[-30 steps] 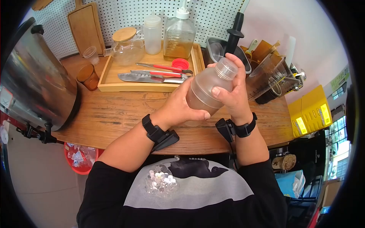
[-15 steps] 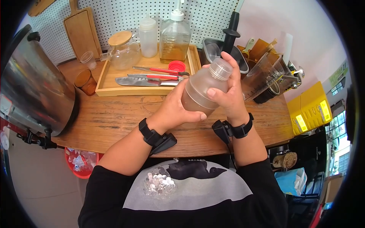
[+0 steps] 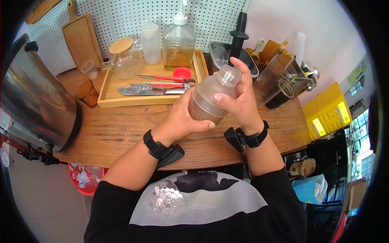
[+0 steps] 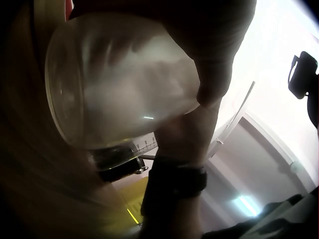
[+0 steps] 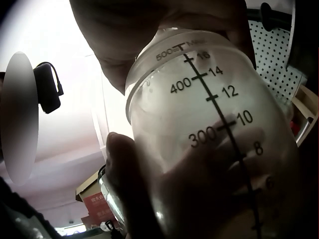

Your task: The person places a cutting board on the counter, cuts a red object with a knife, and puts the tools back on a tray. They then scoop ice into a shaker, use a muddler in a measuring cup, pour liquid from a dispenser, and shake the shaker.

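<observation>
A translucent plastic cocktail shaker (image 3: 207,100) is held above the table, tilted with its clear cap (image 3: 229,75) up and to the right. My left hand (image 3: 175,120) grips the lower body, thumb along the near side. Around the shoulder, my right hand (image 3: 244,106) holds it, thumb pressed on the near side and index finger raised beside the cap. In the right wrist view, the shaker (image 5: 169,119) carries a printed measuring scale with 300, 400 and 500 marks. The left wrist view shows the bottom end of the shaker (image 4: 117,89).
Behind the hands, a wooden tray (image 3: 133,103) holds knives, red-handled tools, a glass teapot (image 3: 125,65), a squeeze bottle (image 3: 151,43) and a pump bottle (image 3: 179,42). A steel urn (image 3: 40,97) stands left. Measuring jugs (image 3: 273,81) and a yellow box (image 3: 327,111) are at right.
The head view has shifted, so the tray and background sit slightly lower and further left. Both hands keep the same hold on the shaker, which appears a little further left.
</observation>
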A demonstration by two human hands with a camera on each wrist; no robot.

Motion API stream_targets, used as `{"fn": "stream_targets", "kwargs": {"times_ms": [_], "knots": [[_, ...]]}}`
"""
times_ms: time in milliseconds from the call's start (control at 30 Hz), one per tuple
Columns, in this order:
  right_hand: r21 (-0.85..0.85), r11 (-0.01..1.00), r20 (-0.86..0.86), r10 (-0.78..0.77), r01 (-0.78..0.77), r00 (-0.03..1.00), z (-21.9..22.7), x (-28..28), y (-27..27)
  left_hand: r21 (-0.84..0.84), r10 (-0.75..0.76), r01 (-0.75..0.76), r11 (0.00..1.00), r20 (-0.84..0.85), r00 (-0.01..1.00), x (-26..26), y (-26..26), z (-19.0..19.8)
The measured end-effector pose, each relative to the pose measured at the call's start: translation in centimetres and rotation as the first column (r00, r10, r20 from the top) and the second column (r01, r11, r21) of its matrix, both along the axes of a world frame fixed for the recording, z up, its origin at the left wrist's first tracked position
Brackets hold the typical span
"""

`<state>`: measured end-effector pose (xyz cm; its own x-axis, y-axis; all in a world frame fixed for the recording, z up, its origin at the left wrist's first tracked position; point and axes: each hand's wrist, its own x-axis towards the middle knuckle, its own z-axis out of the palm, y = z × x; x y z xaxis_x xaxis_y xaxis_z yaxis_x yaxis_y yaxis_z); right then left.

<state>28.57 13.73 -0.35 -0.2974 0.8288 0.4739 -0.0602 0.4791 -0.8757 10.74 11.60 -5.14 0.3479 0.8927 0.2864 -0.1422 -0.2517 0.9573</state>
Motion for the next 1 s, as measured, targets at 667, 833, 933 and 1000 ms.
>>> {"fn": "stream_targets", "kwargs": {"times_ms": [667, 833, 933, 1000], "knots": [[-0.091, 0.995, -0.002, 0.044, -0.044, 0.999, 0.2, 0.5, 0.6, -0.041, -0.085, 0.089, 0.995, 0.08, 0.993, 0.1, 0.2, -0.6], [-0.145, 0.933, -0.212, 0.295, -0.328, 0.932, 0.7, 1.3, 1.8, -0.113, -0.319, 0.373, 0.921, 0.33, 0.889, -0.3, 0.1, 1.1], [-0.118, 0.903, -0.215, 0.382, -0.412, 0.899, 1.3, 1.0, 2.0, -0.239, -0.418, 0.546, 0.803, 0.427, 0.802, -1.1, -0.2, 1.4], [-0.153, 0.903, -0.233, 0.361, -0.401, 0.903, 2.2, 0.3, 1.5, -0.241, -0.42, 0.586, 0.773, 0.497, 0.759, -1.2, -0.3, 1.3]]}}
